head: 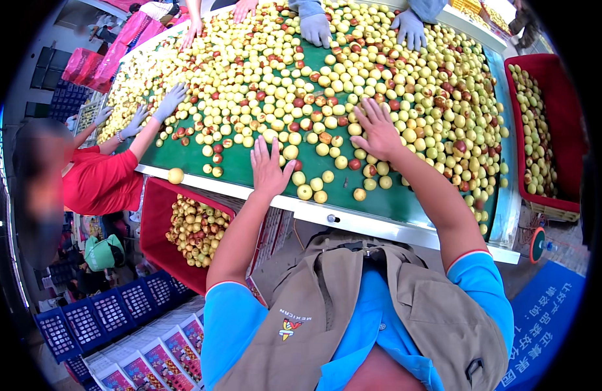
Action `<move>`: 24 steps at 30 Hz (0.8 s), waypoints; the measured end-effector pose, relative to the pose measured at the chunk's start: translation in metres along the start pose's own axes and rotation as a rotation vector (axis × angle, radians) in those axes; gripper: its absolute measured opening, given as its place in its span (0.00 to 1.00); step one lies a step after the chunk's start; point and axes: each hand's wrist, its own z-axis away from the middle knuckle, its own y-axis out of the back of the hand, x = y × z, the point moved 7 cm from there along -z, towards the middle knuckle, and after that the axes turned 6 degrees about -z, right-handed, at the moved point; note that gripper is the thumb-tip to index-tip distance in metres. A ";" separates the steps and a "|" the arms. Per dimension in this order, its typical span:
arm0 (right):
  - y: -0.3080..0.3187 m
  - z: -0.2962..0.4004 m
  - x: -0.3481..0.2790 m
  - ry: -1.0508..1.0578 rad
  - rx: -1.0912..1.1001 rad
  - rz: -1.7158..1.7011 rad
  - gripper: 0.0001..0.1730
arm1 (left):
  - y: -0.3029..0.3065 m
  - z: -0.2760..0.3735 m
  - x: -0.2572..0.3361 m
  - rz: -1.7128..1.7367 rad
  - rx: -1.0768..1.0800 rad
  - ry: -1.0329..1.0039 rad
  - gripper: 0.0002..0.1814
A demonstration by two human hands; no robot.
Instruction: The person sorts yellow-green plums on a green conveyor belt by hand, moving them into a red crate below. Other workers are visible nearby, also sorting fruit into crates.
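My left hand is palm down over the near part of a green sorting belt, its fingertips at a few yellow-green jujubes and its thumb spread. Farther right, my right hand reaches over the belt with fingers apart, at the edge of a dense layer of jujubes. Many fruits are yellow-green; others are partly or wholly reddish brown. Neither hand is closed around a fruit. Under both palms the surface is hidden. A small loose group of jujubes lies between my forearms.
A white metal rail edges the belt before me. Red-lined crates with jujubes stand below left and at right. Co-workers' gloved hands work opposite; a person in red leans in from the left. One round yellow fruit rests on the rail.
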 end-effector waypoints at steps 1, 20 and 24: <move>0.001 0.006 0.007 -0.021 0.007 -0.003 0.48 | -0.002 -0.005 0.003 0.008 0.012 -0.003 0.49; 0.018 0.101 0.014 -0.081 -0.076 -0.121 0.55 | -0.023 -0.127 0.056 -0.050 -0.039 -0.047 0.49; 0.015 0.122 0.011 -0.058 -0.081 -0.182 0.55 | -0.034 -0.129 0.061 -0.079 -0.097 -0.024 0.52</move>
